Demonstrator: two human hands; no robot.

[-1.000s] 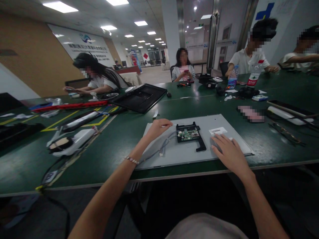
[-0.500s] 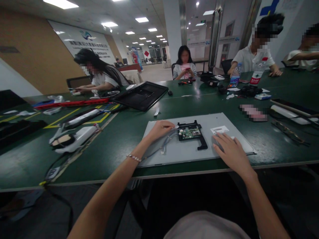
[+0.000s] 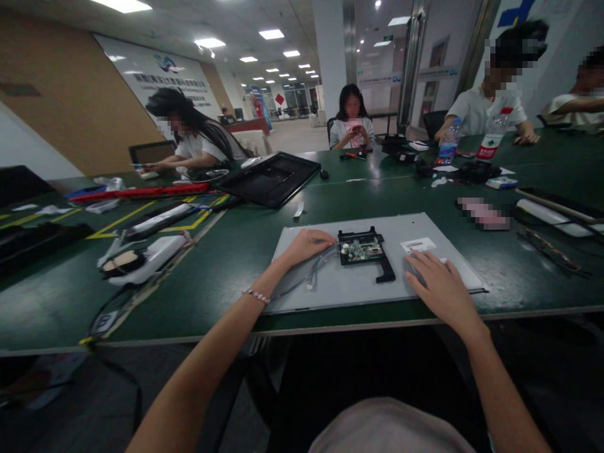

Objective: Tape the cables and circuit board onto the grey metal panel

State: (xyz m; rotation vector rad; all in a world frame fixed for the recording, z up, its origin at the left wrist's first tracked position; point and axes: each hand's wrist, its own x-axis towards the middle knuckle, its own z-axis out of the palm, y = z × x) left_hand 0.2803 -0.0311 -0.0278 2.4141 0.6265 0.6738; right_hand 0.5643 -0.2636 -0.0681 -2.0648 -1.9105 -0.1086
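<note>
A flat grey metal panel [image 3: 302, 301], like the back of a display, lies on the green table in front of me. On it sits a black bracket [image 3: 385, 269] with a green circuit board [image 3: 362, 250]. My left hand [image 3: 309, 244] pinches a thin grey cable [image 3: 317, 269] at the board's left edge; the fingertips hide its end. Further along, the cable loops loosely across the panel, with a small white plug [image 3: 310, 286]. My right hand [image 3: 436, 283] rests open on the panel's right side, fingers spread, just below a white label [image 3: 418, 245].
Beyond the panel lie a black monitor frame [image 3: 274, 179], a mouse [image 3: 324, 174] and a paper scrap [image 3: 299, 210]. A white device [image 3: 148, 258] with a cable stands left. Bottles [image 3: 494, 133] and a pink object [image 3: 483, 214] are on the right. Several people sit around the table.
The view has shifted slightly. My left hand keeps its pinch at the board's left edge, and the white bit at its fingertips shows less now. My right hand stays on the panel.
</note>
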